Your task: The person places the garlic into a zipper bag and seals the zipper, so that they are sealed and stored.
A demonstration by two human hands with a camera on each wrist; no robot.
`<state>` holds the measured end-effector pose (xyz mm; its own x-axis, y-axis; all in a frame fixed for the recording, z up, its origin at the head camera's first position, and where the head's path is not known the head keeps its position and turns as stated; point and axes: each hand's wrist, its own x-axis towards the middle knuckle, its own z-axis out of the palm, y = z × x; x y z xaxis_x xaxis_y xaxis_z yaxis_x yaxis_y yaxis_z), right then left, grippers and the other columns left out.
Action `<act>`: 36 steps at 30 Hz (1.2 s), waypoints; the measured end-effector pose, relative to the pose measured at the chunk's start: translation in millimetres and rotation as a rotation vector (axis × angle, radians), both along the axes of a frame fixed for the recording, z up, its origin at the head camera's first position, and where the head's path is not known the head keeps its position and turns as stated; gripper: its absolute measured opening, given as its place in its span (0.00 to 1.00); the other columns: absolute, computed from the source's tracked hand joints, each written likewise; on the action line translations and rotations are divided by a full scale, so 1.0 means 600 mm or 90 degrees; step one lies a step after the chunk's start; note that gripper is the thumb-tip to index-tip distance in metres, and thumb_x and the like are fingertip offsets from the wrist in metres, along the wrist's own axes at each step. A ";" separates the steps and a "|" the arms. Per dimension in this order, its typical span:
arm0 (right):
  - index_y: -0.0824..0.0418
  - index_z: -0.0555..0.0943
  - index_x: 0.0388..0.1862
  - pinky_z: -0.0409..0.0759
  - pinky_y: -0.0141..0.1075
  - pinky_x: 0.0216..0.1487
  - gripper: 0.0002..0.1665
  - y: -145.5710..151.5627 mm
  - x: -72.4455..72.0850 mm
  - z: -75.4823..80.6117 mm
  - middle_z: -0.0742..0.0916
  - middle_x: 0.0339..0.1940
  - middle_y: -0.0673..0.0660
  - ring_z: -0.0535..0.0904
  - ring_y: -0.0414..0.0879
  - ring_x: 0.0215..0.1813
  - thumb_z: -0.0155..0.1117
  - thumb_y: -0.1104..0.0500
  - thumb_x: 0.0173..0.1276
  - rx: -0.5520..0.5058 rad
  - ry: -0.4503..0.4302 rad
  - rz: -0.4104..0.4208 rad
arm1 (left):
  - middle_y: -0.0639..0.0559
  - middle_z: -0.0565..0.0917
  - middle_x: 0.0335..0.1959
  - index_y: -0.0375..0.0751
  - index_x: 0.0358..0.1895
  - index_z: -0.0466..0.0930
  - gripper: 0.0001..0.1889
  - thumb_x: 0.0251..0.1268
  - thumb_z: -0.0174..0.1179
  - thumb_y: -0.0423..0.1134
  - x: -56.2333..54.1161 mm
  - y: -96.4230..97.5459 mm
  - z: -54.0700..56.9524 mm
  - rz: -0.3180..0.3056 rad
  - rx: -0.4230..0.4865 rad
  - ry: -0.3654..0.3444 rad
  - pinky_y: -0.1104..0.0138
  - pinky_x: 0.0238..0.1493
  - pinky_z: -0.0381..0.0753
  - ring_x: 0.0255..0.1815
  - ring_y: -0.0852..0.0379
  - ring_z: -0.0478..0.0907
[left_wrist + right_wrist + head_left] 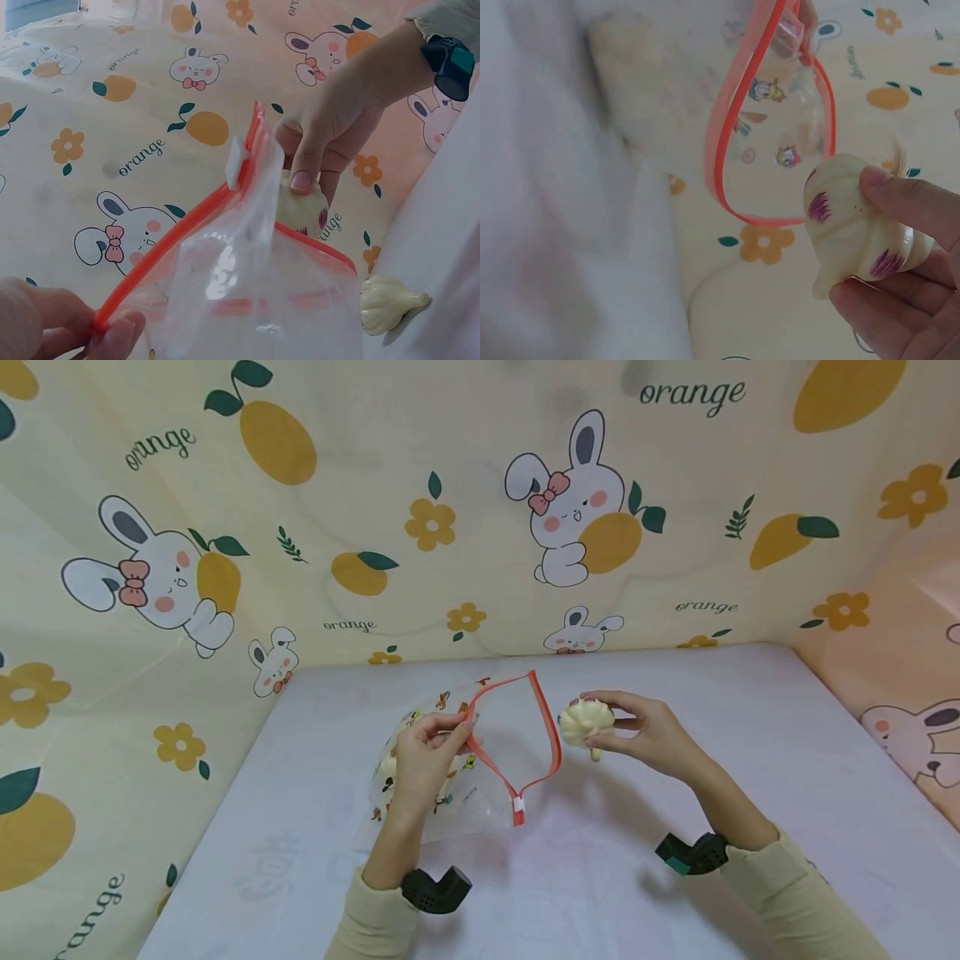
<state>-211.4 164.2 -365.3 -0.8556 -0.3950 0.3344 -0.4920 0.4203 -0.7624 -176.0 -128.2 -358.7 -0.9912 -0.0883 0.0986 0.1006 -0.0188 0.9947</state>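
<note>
A clear plastic zip bag [472, 802] with a red zip edge and small cartoon prints stands on the table, its mouth spread toward the right. Pale rounded things inside it show blurred through the plastic. My left hand [431, 756] pinches the red edge between thumb and fingers. At the right of the bag mouth, my right hand [652, 735] grips a cream garlic bulb [855, 225] with purple streaks, apart from the bag. In the left wrist view a second garlic bulb [386, 304] lies on the table, near the bag. A white slider [518, 805] sits at the zip's near end.
The white-covered table [292, 777] meets a cream cloth backdrop [465, 460] printed with rabbits, oranges and flowers at the back and sides. Each wrist carries a dark camera mount [437, 890].
</note>
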 end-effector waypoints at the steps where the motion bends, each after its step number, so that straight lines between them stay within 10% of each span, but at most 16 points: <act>1: 0.65 0.77 0.59 0.80 0.18 0.50 0.31 -0.001 0.001 0.001 0.84 0.56 0.66 0.75 0.21 0.49 0.74 0.64 0.55 -0.001 0.001 0.002 | 0.41 0.88 0.28 0.28 0.44 0.81 0.09 0.63 0.61 0.29 0.000 0.000 -0.001 0.000 -0.002 -0.002 0.74 0.36 0.86 0.25 0.66 0.84; 36: 0.65 0.77 0.59 0.83 0.22 0.49 0.32 -0.029 0.022 0.012 0.85 0.53 0.65 0.77 0.24 0.47 0.75 0.65 0.53 -0.007 0.030 0.060 | 0.42 0.88 0.26 0.28 0.44 0.81 0.09 0.63 0.61 0.29 0.001 0.000 0.001 0.001 -0.008 -0.003 0.73 0.36 0.87 0.25 0.65 0.84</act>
<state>-197.9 147.0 -358.0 -0.7978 -0.4689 0.3789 -0.5648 0.3616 -0.7418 -175.7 -128.1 -358.2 -0.9915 -0.0885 0.0952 0.0962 -0.0068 0.9953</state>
